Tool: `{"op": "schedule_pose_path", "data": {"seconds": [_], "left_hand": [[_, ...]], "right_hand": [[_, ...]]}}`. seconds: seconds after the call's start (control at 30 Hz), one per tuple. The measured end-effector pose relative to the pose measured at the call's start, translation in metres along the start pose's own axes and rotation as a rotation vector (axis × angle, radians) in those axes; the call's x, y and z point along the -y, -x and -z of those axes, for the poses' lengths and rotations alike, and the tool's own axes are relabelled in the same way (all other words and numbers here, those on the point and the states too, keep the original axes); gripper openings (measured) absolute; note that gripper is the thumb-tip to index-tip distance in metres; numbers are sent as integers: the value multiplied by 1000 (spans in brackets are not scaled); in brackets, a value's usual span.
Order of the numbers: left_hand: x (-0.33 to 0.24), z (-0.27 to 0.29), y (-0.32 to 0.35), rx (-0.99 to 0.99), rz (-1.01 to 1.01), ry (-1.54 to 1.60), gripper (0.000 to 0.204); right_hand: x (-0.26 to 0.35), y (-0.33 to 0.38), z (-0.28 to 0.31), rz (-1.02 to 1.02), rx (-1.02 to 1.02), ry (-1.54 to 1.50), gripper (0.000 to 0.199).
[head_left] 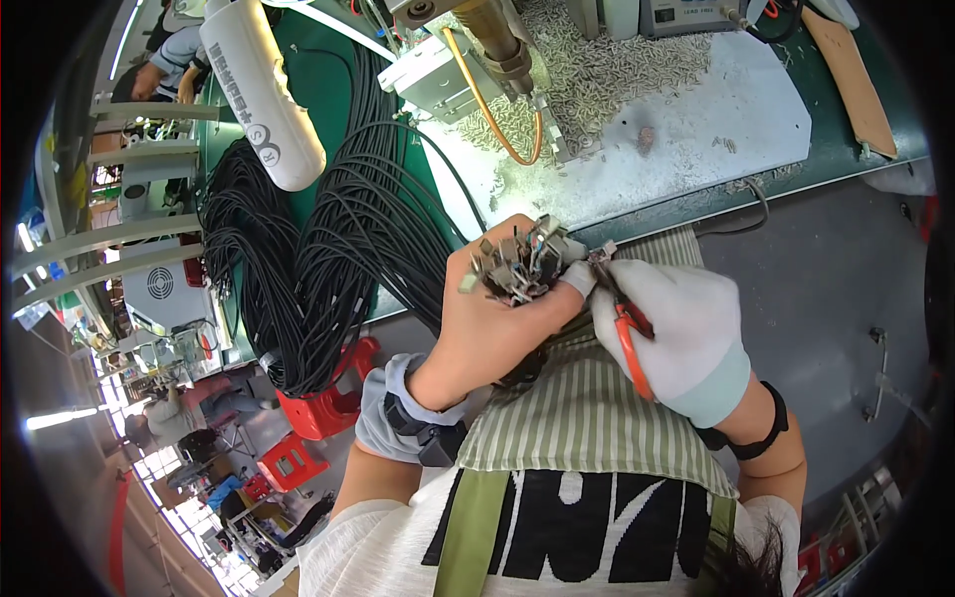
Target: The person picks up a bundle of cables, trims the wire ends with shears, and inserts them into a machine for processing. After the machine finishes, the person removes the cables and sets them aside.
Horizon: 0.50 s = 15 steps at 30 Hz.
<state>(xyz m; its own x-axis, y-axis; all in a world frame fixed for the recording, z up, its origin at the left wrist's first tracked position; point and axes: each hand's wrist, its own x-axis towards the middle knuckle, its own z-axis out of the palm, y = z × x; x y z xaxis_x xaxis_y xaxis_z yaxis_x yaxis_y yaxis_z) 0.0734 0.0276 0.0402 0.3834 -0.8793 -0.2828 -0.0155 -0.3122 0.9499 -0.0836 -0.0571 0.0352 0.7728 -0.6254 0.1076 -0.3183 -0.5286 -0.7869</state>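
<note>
My left hand (476, 343) is closed round a bundle of cable ends (519, 264), with metal connectors and thin wires sticking up out of the fist. White material covers the tip of its thumb. In a white glove, my right hand (686, 308) grips pliers with red handles (633, 356). The jaws are beside the connectors near my left thumb; whether they touch one is too small to tell. Long black cables (373, 214) run over the green table toward my left hand and hang past its edge.
A white board (696, 149) bears a heap of small metal pieces (617, 85) under a bench machine (497, 50). A white cylinder (264, 99) hangs at upper left. A tan strip (851, 90) lies at far right. Red stools (323, 408) stand lower left; other people are farther off.
</note>
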Motion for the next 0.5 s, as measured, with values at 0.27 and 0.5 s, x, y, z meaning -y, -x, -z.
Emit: {"op": "schedule_pose_path", "data": {"seconds": [0.27, 0.5], "left_hand": [[18, 38, -30, 78, 268, 491, 12], [14, 46, -86, 45, 195, 466, 5]], "right_hand": [[-30, -19, -11, -161, 11, -343, 21], [-45, -90, 9, -260, 126, -509, 27]]}}
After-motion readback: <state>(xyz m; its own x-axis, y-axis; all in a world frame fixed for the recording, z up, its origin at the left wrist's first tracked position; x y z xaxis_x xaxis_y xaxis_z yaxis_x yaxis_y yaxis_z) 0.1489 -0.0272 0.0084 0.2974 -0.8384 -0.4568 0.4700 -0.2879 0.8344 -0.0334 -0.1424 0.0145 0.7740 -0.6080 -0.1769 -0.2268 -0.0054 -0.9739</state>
